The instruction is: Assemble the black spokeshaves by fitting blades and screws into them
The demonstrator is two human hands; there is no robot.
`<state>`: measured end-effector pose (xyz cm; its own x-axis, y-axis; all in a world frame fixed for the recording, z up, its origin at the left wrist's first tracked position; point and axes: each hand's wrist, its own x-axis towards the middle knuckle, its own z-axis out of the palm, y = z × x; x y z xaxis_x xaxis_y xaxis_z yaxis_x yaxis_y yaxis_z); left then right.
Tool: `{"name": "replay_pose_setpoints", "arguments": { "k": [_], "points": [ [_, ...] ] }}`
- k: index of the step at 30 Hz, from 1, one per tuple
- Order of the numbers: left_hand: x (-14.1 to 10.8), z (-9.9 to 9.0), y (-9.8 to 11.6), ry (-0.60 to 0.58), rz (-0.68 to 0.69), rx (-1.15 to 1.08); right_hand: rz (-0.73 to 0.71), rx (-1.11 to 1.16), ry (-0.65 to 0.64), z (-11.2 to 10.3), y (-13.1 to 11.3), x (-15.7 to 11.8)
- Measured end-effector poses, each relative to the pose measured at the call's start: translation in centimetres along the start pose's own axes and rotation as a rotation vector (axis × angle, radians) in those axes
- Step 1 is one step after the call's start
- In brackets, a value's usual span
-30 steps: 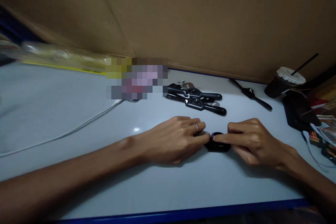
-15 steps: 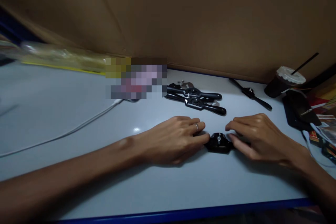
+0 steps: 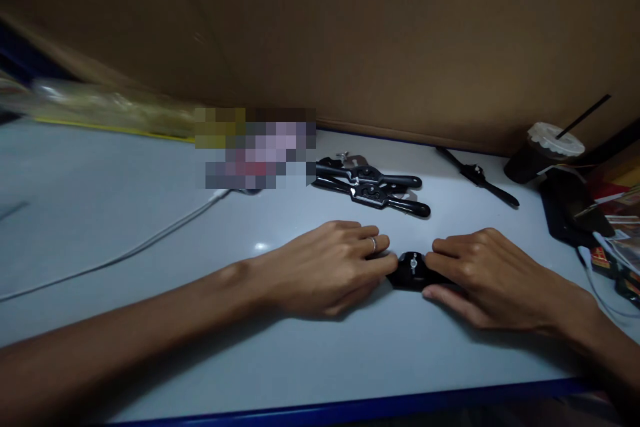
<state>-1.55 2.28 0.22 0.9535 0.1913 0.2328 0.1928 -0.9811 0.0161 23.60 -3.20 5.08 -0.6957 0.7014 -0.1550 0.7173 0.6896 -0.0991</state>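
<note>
A black two-handled tool (image 3: 411,275) with a small silver screw at its middle lies low over the white table (image 3: 200,360). My left hand (image 3: 340,267), with a ring on one finger, is wrapped round the tool's left end. Round its right end closes my right hand (image 3: 480,273), fingers on top and thumb along the near side. Both handles are mostly hidden under the hands. Beyond them rests a small pile of similar black tools (image 3: 370,193), and one more such tool (image 3: 477,177) lies apart, slanting, at the back right.
A lidded cup with a black straw (image 3: 543,150) stands at the back right, beside a dark flat object (image 3: 575,210) and cables. A white cable (image 3: 165,237) runs leftward from a pixelated object (image 3: 265,153). Clear plastic wrap (image 3: 120,107) lies along the cardboard wall (image 3: 375,33).
My right hand has closed over the tool's right end, its thumb moving down to the near side. The tool has shifted slightly left. My left hand has hardly moved.
</note>
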Motion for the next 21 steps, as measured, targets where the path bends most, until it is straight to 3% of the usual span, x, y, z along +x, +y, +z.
{"name": "replay_pose_setpoints", "arguments": {
  "k": [10, 21],
  "points": [
    [0.0, 0.2, 0.0, 0.005, -0.001, -0.015, 0.102, 0.079, -0.079, -0.4, 0.6, -0.6],
    [0.1, 0.0, 0.0, 0.013, -0.008, -0.019, 0.073, 0.128, -0.073, -0.6, 0.6, -0.6]
  ]
}}
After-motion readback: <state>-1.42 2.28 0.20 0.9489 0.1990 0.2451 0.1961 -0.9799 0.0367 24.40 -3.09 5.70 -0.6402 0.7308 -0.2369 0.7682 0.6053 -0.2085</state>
